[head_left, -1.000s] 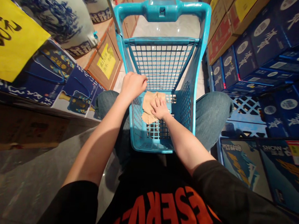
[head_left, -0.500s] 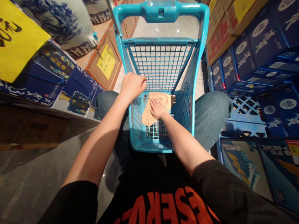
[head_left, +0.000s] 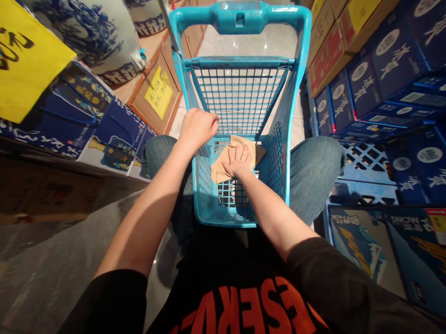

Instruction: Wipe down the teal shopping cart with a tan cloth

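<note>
A blue plastic shopping basket (head_left: 278, 163) with a tall handle frame stands between my knees, and I look down into it. My left hand (head_left: 197, 128) is closed over its left rim, with the fingertips partly hidden. Inside, a beige cloth (head_left: 220, 170) lies crumpled on the slotted floor of the basket. My right hand (head_left: 238, 161) presses flat on this cloth, fingers spread and palm down. A darker fold of the cloth shows on its right side, near the basket's right wall.
Stacked dark blue cartons (head_left: 392, 59) line the right side, by a blue plastic pallet (head_left: 370, 168). On the left are big blue-and-white jars (head_left: 91, 28), printed gift boxes (head_left: 112, 130) and a yellow price sign (head_left: 21, 59). A tiled floor (head_left: 119, 261) runs beneath.
My right hand has turned slightly and its fingers have spread wider, with the cloth shifting and bunching under it. My left hand stays on the rim.
</note>
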Demonstrator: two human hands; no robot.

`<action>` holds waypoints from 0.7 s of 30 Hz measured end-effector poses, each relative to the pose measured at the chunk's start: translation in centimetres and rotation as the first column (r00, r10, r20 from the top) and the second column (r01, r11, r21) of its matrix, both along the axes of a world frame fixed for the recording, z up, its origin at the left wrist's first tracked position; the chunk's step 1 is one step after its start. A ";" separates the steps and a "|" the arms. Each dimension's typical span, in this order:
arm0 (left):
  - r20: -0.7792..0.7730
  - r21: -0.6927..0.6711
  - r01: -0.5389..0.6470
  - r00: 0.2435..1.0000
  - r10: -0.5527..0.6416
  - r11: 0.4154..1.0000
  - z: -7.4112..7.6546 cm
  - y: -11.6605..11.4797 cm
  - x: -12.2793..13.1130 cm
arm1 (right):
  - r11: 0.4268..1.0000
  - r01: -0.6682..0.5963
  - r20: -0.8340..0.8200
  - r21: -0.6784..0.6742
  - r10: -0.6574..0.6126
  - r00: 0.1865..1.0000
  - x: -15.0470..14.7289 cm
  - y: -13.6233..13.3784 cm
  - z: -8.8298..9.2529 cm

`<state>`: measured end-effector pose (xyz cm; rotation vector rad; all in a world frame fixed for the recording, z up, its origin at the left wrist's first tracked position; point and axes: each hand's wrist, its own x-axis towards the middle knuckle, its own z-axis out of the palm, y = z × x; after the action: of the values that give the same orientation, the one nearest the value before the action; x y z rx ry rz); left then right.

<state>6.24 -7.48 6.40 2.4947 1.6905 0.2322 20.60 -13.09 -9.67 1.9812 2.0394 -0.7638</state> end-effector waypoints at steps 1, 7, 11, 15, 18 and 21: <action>-0.008 -0.007 -0.009 1.000 0.009 1.000 0.1 -0.1 0.1 | 0.998 0.061 0.023 -0.020 -0.060 0.998 -0.4 0.0 0.2; -0.034 0.015 0.000 0.999 0.000 1.000 0.2 0.0 0.1 | 0.985 -0.147 -0.069 -0.094 0.141 0.988 -2.0 -0.7 0.5; -0.038 0.052 0.034 0.999 -0.032 0.998 -0.3 0.2 -0.1 | 0.971 -0.235 -0.114 -0.047 0.229 0.967 -1.3 -1.0 0.2; -0.054 0.064 0.038 0.998 -0.034 0.997 -0.3 0.2 0.0 | 0.994 0.078 -0.050 -0.082 -0.082 0.995 -1.8 -0.6 0.1; -0.069 0.058 0.025 0.997 -0.021 0.998 0.0 0.0 0.3 | 0.977 0.213 -0.053 -0.004 -0.213 0.976 -3.1 -0.2 0.3; -0.071 0.049 0.015 0.997 -0.011 0.999 0.3 -0.2 0.4 | 0.973 0.116 -0.102 0.198 -0.097 0.990 -2.9 0.0 0.5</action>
<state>6.67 -7.72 6.68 2.5781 1.7146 0.1891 17.68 -13.07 -9.21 2.2206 2.1556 -0.7042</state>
